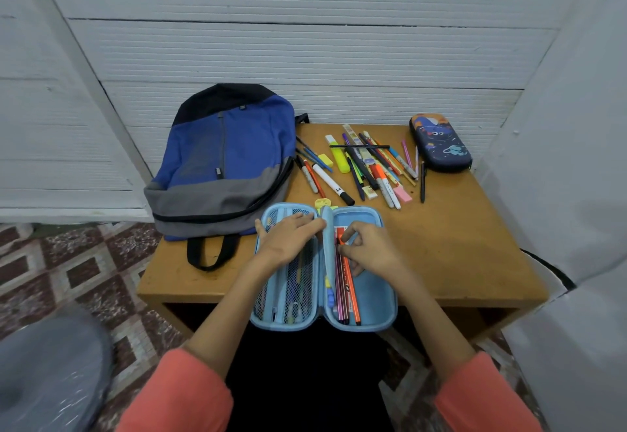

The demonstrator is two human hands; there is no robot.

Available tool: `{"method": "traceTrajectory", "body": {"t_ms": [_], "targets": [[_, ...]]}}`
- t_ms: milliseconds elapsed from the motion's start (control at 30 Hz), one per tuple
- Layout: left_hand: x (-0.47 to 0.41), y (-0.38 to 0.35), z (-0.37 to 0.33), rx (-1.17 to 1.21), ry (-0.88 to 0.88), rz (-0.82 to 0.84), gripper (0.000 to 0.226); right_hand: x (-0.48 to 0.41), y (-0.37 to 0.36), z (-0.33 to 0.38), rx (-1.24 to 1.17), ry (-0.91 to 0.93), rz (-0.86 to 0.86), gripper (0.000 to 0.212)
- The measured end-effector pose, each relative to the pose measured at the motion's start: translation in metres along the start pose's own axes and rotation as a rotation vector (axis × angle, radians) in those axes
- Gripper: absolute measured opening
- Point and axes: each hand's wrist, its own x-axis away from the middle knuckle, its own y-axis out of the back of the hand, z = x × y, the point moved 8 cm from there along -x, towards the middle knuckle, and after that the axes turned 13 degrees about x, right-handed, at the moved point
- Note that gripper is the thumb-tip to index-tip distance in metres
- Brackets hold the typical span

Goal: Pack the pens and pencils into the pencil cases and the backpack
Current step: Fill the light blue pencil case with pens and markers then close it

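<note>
Blue pencil case [376, 296] is lying open on the near bench [458, 245]; my left grip [288, 240] is pressing flat-fingered to steady it while my right grip [371, 251] is pinching pens [349, 296] straight inside; loose pens [369, 167] are waiting far right.

- The place looks like a study corner in a home rather than an office or a shop.
- A small, low wooden desk [458, 255] stands pushed against a white ribbed panel wall [305, 51] at 12 o'clock.
- The floor tiles [84, 262] at 8 o'clock carry a household pattern of maroon and white diamonds.
- School things cover the desk:
  - a blue and grey backpack [230, 153] at 10 o'clock
  - loose pens, pencils and erasers [373, 167] at 1 o'clock
  - a dark-blue space-print pencil case [441, 143] at 2 o'clock
  - an open light-blue pencil case [376, 299] holding felt-tip pens [349, 292] at the near edge
- A grey padded seat [44, 374], seemingly wrapped in plastic, sits at 7 o'clock.
</note>
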Motion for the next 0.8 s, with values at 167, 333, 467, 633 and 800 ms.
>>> {"method": "traceTrajectory", "body": {"t_ms": [167,333,467,633,800], "targets": [[0.001,-0.001,-0.002,0.015,0.003,0.019,0.050,-0.006,0.003,-0.001,-0.057,0.012,0.028,0.009],[0.000,-0.002,0.002,0.045,0.000,0.028,0.061,-0.023,0.048,-0.010,-0.167,0.008,-0.236,0.005],[0.000,-0.001,0.001,0.036,-0.005,0.010,0.060,-0.051,0.087,-0.038,-0.054,-0.073,-0.472,0.011],[0.004,0.000,-0.003,0.041,-0.028,-0.007,0.046,-0.080,0.116,-0.077,0.014,-0.214,-0.581,0.016],[0.004,0.000,-0.005,0.021,-0.029,0.007,0.045,-0.092,0.137,-0.092,0.054,-0.319,-0.627,0.020]]}}
